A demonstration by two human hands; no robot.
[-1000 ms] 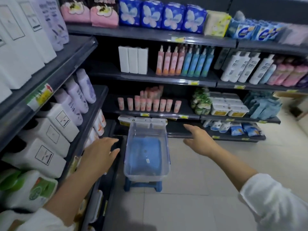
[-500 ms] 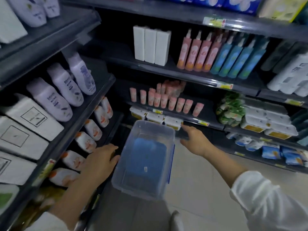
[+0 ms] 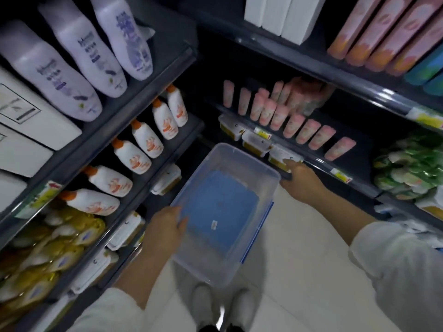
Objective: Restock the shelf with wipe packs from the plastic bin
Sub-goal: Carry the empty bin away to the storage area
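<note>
Our left hand [image 3: 165, 232] grips the near-left rim of the plastic bin [image 3: 242, 161], fingers hooked over the edge. Our right hand [image 3: 303, 184] is at the bin's far-right corner, against the shelf [image 3: 318, 164] lip, fingertips just beside a wipe pack [image 3: 278, 155]. We can't tell if it grips anything. Two more packs [image 3: 255, 142] sit left of that one, below the pink tubes [image 3: 302, 130].
</note>
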